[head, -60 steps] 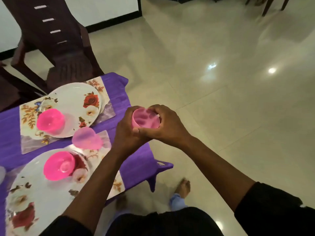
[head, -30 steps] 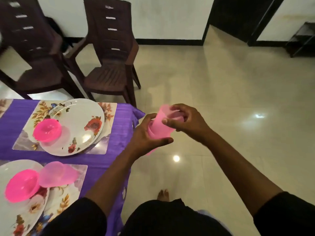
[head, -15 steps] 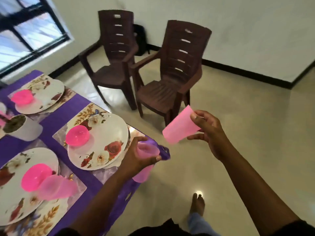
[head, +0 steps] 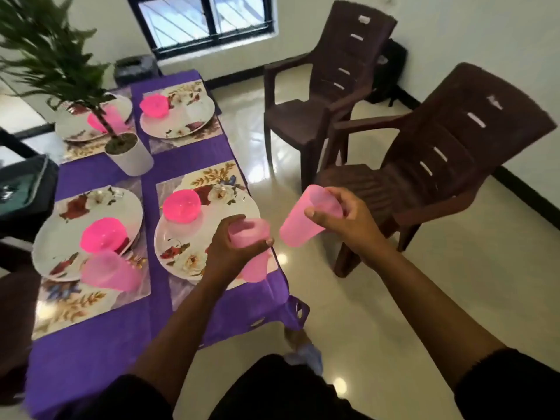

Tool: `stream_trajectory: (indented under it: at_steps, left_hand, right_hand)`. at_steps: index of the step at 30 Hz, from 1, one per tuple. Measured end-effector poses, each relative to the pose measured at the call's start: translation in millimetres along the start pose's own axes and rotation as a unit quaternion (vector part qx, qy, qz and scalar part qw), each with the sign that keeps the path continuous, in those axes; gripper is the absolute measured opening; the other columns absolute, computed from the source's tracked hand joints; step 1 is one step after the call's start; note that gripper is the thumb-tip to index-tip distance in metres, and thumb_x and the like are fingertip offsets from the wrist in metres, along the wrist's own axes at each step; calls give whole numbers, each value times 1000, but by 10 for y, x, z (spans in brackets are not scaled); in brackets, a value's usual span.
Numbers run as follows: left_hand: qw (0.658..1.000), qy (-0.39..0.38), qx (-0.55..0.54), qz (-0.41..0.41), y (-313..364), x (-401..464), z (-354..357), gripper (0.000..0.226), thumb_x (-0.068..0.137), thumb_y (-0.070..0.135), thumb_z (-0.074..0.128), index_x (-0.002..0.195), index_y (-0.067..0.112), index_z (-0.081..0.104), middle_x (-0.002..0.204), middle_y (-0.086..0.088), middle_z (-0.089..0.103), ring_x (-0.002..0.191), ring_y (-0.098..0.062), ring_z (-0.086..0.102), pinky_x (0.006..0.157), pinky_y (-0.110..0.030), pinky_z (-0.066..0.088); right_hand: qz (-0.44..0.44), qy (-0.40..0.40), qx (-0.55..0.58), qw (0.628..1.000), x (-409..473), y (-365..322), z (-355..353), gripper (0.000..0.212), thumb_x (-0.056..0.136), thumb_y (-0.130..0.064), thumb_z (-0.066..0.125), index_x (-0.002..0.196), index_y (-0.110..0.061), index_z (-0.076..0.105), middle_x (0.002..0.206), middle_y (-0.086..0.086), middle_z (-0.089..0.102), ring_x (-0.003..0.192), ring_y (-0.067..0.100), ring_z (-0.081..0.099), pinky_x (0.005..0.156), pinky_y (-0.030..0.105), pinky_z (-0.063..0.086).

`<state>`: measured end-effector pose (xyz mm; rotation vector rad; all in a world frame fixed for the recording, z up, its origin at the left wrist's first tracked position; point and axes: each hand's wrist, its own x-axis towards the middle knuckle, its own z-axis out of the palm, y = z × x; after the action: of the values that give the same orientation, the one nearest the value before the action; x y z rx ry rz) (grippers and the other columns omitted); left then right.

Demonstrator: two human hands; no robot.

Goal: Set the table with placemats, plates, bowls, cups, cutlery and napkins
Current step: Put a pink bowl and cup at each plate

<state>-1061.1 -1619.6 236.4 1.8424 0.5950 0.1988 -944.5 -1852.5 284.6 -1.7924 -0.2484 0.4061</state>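
Purple cloth over surface. Placemats floral, gold leaves. Plates white with red, cream flowers. Bowls hot pink. Cups translucent pale pink. Chairs dark brown. Plant pot white.

Person wears a black top; sleeves pushed up to the elbows, forearms bare down to left hand and right hand. No rings or watch visible. Light-blue trouser cuff below bench corner.

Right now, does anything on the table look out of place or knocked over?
Yes. The pink cup at the near left setting lies on its side, across the plate's rim and the placemat, rather than upright.
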Motion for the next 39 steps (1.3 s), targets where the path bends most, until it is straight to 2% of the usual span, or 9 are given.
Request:
stream_trajectory:
  at_steps: [3,5,9,14,19,23,31,34,39]
  left_hand:
    - [999,43,-21,-9,37,253,9,91,50,66,89,128,35,55,121,15,68,113,-10,63,97,-51,58]
    - [996,74,-35,-19,60,434,-26,89,51,66,90,128,36,55,122,14,66,112,-10,63,95,-49,58]
    - [989,145,-17,1,97,731,-149,89,57,65,91,133,37,55,125,15,65,108,-2,63,89,-35,56]
    - [981,195,12,-4,103,968,-408,91,60,66,91,136,36,52,127,14,64,108,-3,63,83,-25,52]
    - [966,257,14,-32,106,1106,-727,89,63,47,97,138,30,52,127,17,63,112,-2,61,91,-37,56]
    - [946,322,12,-47,161,1270,-897,90,64,42,97,140,25,51,132,11,61,113,-7,61,83,-19,50]
    - [894,433,7,-116,197,1467,-965,96,60,47,92,143,22,49,134,10,62,117,1,61,83,-14,51]
    - [865,478,15,-150,215,1486,-923,95,62,48,91,144,25,47,133,13,61,121,-2,60,90,-28,55]
    - [831,527,0,-177,210,1486,-813,96,62,52,91,144,27,48,133,16,61,122,-8,61,94,-39,56]
  right_hand:
    - [-26,-16,-44,999,434,-68,106,84,71,-59,86,141,-26,53,137,-1,58,121,17,60,95,40,60]
    - [-31,-35,-70,996,704,-166,196,82,74,-54,87,142,-26,50,136,-2,56,122,17,57,98,39,58]
    - [-59,-91,-114,988,1254,-304,424,82,77,-37,90,144,-24,46,137,0,54,122,21,56,96,35,56]
    - [-95,-149,-174,969,1908,-478,946,88,71,-44,92,143,-26,45,132,0,58,113,20,62,87,32,57]
    - [-151,-226,-215,938,2501,-690,1664,92,70,-55,90,142,-22,43,128,1,61,107,20,65,80,28,54]
    - [-221,-279,-248,901,3020,-789,2353,95,66,-57,90,141,-21,44,135,2,61,117,20,60,91,31,51]
    - [-279,-451,-277,802,3742,-628,3557,96,67,-44,91,146,-19,44,141,7,54,125,26,55,100,37,49]
    - [-298,-501,-291,759,3842,-570,3830,95,64,-50,89,144,-22,44,137,7,54,121,30,58,98,45,52]
    - [-318,-546,-294,717,3970,-442,4007,95,66,-44,92,145,-16,46,140,9,55,126,30,55,96,35,47]
